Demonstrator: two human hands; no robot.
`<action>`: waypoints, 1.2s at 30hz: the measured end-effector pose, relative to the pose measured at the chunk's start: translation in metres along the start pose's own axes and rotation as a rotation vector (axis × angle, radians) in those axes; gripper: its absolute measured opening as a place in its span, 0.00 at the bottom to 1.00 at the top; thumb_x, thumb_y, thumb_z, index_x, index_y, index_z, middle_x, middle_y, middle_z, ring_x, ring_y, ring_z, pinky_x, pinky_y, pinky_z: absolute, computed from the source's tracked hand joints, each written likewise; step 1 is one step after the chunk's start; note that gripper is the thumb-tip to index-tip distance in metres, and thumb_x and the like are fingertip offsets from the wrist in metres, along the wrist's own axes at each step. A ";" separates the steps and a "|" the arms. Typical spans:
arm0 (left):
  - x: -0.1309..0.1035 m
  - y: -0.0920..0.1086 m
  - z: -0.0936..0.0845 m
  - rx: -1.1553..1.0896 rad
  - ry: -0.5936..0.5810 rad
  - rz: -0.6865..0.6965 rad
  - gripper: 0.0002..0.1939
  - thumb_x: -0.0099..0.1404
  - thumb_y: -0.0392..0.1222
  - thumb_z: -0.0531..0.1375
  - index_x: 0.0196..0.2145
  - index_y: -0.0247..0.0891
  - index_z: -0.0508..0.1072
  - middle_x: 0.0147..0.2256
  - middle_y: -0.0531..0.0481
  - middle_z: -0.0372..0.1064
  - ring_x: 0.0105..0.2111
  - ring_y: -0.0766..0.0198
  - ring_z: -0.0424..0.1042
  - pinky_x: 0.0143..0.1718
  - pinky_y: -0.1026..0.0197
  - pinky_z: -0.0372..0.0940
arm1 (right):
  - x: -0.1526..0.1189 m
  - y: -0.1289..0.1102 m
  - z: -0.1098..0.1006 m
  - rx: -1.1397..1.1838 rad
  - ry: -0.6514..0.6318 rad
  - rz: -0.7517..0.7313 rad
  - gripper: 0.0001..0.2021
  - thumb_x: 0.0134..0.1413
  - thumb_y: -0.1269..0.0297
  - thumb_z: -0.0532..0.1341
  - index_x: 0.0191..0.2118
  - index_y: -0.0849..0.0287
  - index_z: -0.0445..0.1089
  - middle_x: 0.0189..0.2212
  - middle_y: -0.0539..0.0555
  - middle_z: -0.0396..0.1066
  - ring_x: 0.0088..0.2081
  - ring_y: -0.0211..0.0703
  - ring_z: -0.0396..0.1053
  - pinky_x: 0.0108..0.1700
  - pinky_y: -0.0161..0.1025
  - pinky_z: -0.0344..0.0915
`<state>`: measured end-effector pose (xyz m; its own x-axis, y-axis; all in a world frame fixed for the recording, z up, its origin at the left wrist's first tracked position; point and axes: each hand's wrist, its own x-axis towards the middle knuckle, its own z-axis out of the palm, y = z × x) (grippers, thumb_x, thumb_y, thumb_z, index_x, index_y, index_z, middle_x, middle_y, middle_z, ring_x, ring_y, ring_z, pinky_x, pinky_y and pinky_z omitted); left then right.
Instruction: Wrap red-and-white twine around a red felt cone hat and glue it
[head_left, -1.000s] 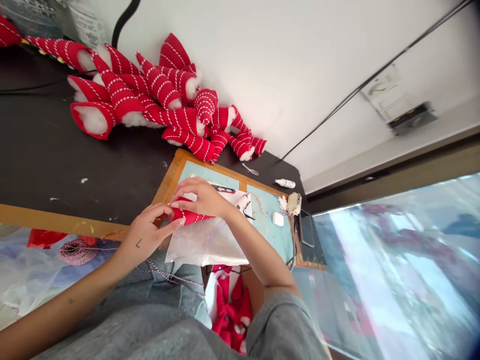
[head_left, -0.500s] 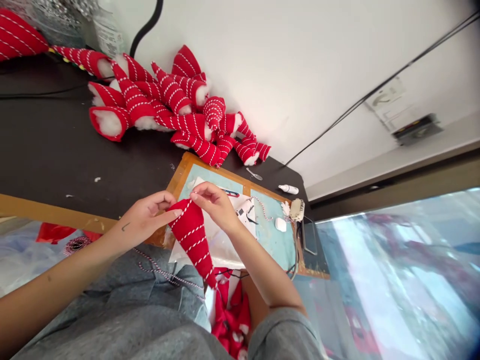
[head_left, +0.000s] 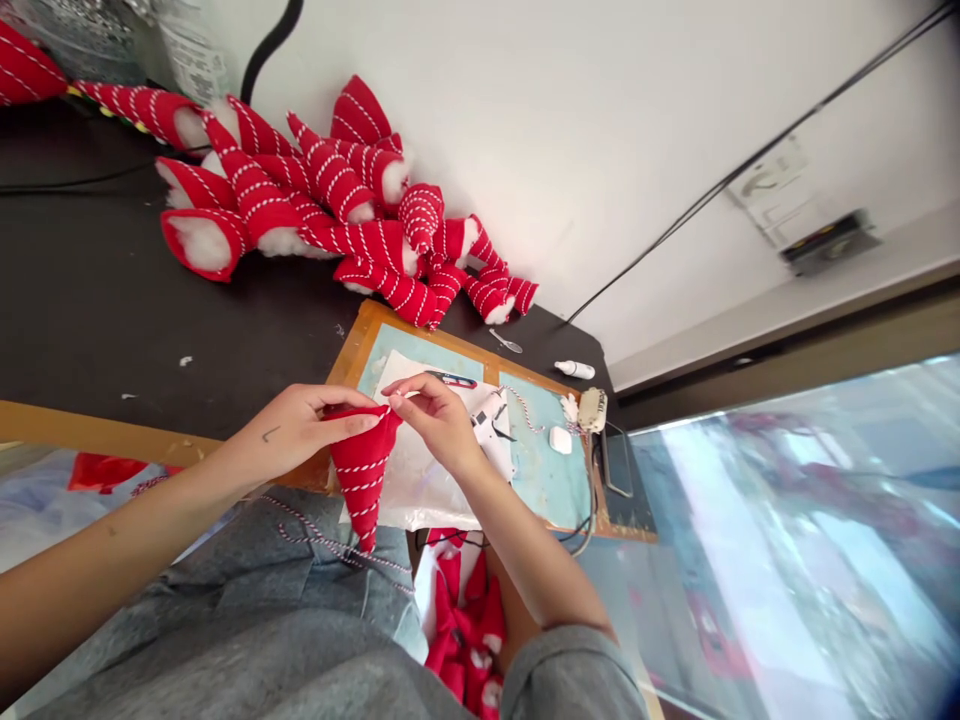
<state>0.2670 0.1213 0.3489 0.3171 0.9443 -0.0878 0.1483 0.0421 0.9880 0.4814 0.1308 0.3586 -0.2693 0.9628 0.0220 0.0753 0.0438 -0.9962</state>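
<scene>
We hold one red striped cone (head_left: 364, 470) by its wide top edge, tip hanging down toward six o'clock over our lap; our left hand (head_left: 296, 435) pinches the rim from nine o'clock, our right hand (head_left: 439, 420) pinches it from three o'clock, both clamped on the cloth; behind it lies one board (head_left: 352, 350) bearing one plastic sheet (head_left: 431, 485); at twelve o'clock a pile (head_left: 330, 205) of stuffed cones, too tangled to count; one white bottle (head_left: 574, 369) at two o'clock.
</scene>
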 end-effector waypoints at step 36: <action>0.068 -0.053 -0.018 1.052 0.038 1.741 0.19 0.74 0.24 0.60 0.48 0.49 0.82 0.48 0.62 0.85 0.49 0.64 0.80 0.49 0.59 0.67 | -0.101 0.080 -0.081 -1.380 0.544 0.047 0.30 0.51 0.74 0.57 0.63 0.73 0.66 0.60 0.74 0.72 0.65 0.68 0.66 0.69 0.62 0.64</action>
<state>0.2636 0.1890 0.2929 0.6803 -0.2278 0.6966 0.1504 -0.8868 -0.4369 0.5921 0.0590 0.2831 0.1193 0.9361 0.3310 0.9873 -0.0767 -0.1389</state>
